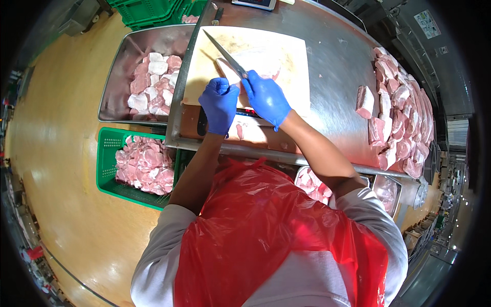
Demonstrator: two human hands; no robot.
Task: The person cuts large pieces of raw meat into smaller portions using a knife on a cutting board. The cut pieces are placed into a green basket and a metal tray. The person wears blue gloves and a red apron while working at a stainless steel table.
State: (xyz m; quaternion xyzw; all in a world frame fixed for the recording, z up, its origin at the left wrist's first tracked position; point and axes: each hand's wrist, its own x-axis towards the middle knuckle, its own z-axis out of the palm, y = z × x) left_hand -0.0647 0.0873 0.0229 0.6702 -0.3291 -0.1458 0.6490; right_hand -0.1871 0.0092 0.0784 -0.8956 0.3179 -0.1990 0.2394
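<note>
In my blue-gloved right hand [267, 98] is a long-bladed knife [226, 54], its blade slanting up and left over the white cutting board [295, 56]. Beneath and beside the blade lies a pale slab of meat [263, 65], partly washed out by glare. My left hand [220, 106], also blue-gloved, is closed with its fingers curled, close to the meat's near left edge. What it grips, if anything, is hidden. Just below my hands a scale [248, 111] with a red display shows in part, with a small meat scrap [239, 131] near it.
Many raw meat pieces [399, 112] are piled at the right of the steel table [337, 66]. To the left stand a metal tub [113, 97] of cut pieces and a green crate [106, 169] of trimmings. Another knife handle [218, 15] lies at the far left.
</note>
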